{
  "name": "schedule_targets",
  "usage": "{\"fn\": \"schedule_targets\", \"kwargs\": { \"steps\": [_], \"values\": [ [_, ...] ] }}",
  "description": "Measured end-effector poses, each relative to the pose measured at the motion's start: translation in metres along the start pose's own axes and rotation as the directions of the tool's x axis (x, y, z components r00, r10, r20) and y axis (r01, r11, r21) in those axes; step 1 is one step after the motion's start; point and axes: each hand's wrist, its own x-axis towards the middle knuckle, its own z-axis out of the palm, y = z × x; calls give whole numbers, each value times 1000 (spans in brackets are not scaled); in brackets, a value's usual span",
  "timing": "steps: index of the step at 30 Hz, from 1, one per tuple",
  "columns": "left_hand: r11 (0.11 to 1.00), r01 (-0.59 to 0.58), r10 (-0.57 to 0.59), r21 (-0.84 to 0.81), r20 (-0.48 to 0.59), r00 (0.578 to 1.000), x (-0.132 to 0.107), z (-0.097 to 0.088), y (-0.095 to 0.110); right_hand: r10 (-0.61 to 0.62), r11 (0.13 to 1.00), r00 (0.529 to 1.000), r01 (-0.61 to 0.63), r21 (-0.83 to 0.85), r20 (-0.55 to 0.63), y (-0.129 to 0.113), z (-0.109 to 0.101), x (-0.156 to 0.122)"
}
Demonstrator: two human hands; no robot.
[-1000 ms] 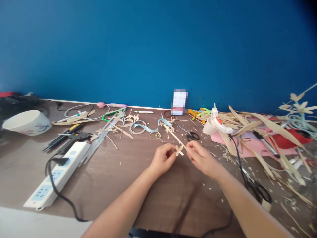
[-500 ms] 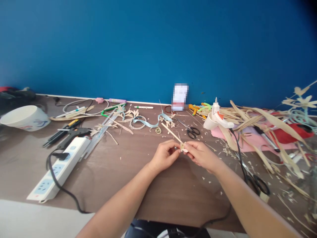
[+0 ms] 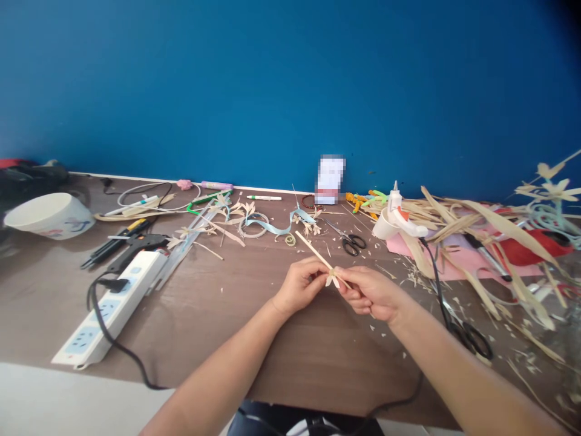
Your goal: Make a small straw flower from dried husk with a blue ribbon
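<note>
Both my hands meet over the middle of the brown table (image 3: 213,315). My left hand (image 3: 299,286) pinches a small pale straw flower (image 3: 333,278) with thumb and fingers. My right hand (image 3: 370,293) is closed on the same piece, gripping the thin straw stick (image 3: 314,252) that runs from the flower up and to the left. The flower sits right between the fingertips of both hands, a little above the tabletop.
A white power strip (image 3: 109,309) with a black cable lies at the left, next to a black glue gun (image 3: 136,245) and a white bowl (image 3: 48,216). Black scissors (image 3: 351,241), a white glue gun (image 3: 399,221), straw strips (image 3: 494,227) and more scissors (image 3: 472,339) crowd the right.
The hands drew together, then shifted slightly right and down; the flower has turned between the fingertips and the stick now pokes out up-left.
</note>
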Motion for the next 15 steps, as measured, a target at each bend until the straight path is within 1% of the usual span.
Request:
{"fn": "schedule_targets", "kwargs": {
  "steps": [2,4,6,8,9,10,11,12,13,14,15],
  "values": [
    [1000,-7,7,-12,4,1000,1,-1,0,42,998,999,-43,51,32,0,-1,-1],
    [999,-5,5,-41,3,1000,1,-1,1,57,996,997,-60,59,45,-2,-2,-4],
    [997,6,-6,-74,4,1000,1,-1,1,59,998,997,-60,33,42,-8,-4,-10],
    [995,32,-30,-96,23,999,1,0,0,26,1000,1000,-26,-12,11,-20,-7,-21],
    [993,59,-55,-105,33,998,0,0,0,-15,999,1000,14,-46,-27,-27,-8,-27],
    [989,95,-92,-117,37,995,1,1,-1,-85,993,992,77,-90,-88,-35,-10,-32],
    [982,138,-134,-133,35,990,1,1,-2,-177,976,969,150,-158,-172,-42,-11,-38],
    [972,180,-177,-150,31,984,1,1,-2,-265,946,934,203,-253,-239,-47,-11,-42],
    [962,216,-215,-167,25,976,2,1,-3,-327,905,906,218,-364,-270,-50,-11,-44],
    [954,241,-241,-177,23,970,3,2,-3,-369,852,888,206,-482,-274,-50,-11,-45],
    [950,256,-256,-179,28,966,3,2,-3,-400,779,879,176,-601,-261,-49,-9,-45]
  ]
}}
